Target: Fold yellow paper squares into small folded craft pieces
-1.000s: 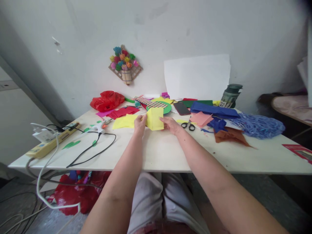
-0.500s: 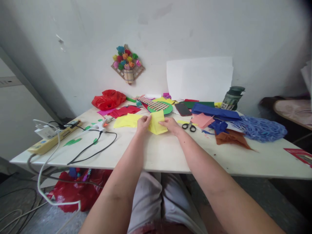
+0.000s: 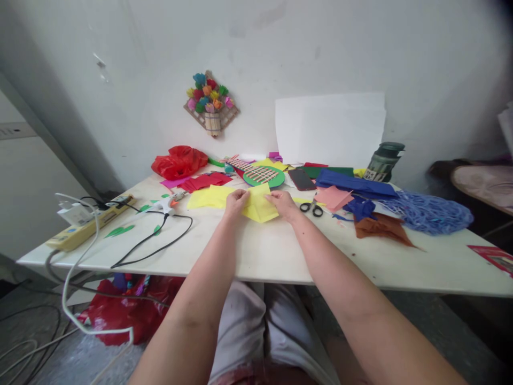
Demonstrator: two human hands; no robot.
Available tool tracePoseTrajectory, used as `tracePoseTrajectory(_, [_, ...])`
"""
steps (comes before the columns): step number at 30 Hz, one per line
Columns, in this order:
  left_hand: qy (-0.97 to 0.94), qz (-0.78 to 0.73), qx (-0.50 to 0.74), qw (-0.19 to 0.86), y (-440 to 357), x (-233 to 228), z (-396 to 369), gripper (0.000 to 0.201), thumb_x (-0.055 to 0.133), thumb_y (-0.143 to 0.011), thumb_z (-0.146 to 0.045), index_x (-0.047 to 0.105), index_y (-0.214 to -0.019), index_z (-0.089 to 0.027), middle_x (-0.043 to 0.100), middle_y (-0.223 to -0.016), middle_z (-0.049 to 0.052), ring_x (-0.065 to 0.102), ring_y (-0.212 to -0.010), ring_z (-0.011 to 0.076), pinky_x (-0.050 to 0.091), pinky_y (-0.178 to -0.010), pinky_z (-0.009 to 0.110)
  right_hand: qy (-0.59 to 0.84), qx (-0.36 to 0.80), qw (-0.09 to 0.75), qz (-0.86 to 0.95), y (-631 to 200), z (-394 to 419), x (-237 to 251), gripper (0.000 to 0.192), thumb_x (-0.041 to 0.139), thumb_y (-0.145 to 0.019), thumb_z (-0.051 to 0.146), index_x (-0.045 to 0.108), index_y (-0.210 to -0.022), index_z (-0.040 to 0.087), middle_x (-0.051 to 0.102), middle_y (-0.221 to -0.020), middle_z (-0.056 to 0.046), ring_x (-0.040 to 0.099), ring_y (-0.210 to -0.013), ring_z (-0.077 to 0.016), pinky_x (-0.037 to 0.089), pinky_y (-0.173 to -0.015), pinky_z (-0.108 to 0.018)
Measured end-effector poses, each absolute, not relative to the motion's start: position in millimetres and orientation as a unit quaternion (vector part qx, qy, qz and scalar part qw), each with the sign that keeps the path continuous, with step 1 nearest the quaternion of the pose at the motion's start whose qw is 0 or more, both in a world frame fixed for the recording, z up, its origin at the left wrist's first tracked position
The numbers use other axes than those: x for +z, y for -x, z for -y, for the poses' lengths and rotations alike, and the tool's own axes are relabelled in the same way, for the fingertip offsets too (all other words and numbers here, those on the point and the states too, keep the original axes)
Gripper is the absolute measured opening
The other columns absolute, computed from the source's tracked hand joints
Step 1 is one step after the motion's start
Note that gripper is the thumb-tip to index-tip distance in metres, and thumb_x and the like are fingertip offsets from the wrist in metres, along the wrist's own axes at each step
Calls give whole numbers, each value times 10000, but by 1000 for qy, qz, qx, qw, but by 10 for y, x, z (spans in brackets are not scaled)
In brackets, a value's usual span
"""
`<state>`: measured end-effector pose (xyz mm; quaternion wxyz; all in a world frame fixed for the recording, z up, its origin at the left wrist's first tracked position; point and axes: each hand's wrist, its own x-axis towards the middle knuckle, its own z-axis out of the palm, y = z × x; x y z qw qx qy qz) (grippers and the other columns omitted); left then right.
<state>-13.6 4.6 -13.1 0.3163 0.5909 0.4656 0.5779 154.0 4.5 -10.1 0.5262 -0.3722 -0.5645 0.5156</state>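
A piece of yellow crepe paper (image 3: 259,205) is held just above the table between my two hands. My left hand (image 3: 237,203) pinches its left edge, fingers closed. At the opposite edge, my right hand (image 3: 282,204) grips the sheet between thumb and fingers. Another yellow paper strip (image 3: 208,197) lies flat to the left of my left hand. Behind the held paper rests a green disc (image 3: 276,182) with a lattice of thin striped sticks (image 3: 258,172). Black-handled scissors (image 3: 311,208) lie to the right of my right hand.
A glue gun (image 3: 170,203), its black cord and a power strip (image 3: 88,224) occupy the left side. On the right are a phone (image 3: 301,179), blue folded paper (image 3: 355,183), brown paper (image 3: 382,230), blue yarn (image 3: 430,212) and a green bottle (image 3: 382,162).
The right hand's grip has shifted slightly up on the yellow paper, whose lower part now spreads a little wider. The left hand stays nearly still.
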Motion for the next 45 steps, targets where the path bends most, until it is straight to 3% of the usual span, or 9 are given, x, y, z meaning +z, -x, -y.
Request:
tracePoseTrajectory(27, [-578, -435, 579, 376, 152, -91, 21, 214, 577, -592, -347, 539, -593, -136, 419, -454, -46, 332, -423, 55, 251, -424, 194, 341, 560, 538, 530, -1532, -29, -74, 225, 646, -542, 261, 619, -733, 145, 611, -556, 10, 573, -509, -156, 470, -549, -305])
tracePoseTrajectory(36, [-578, -429, 579, 383, 153, -100, 14, 214, 575, -594, -354, 545, -611, -142, 420, -473, -40, 344, -442, 62, 235, -429, 199, 330, 561, 543, 532, -1528, -12, -64, 357, 651, -553, 273, 636, -892, 160, 653, -650, -12, 610, -590, -186, 487, -602, -326])
tracePoseTrajectory(45, [-559, -433, 579, 405, 150, -106, 8, 202, 576, -588, -343, 542, -612, -146, 405, -447, -44, 345, -412, 64, 240, -416, 203, 336, 534, 548, 549, -1535, -10, -61, 341, 651, -551, 261, 667, -877, 164, 666, -736, -31, 608, -663, -170, 473, -645, -311])
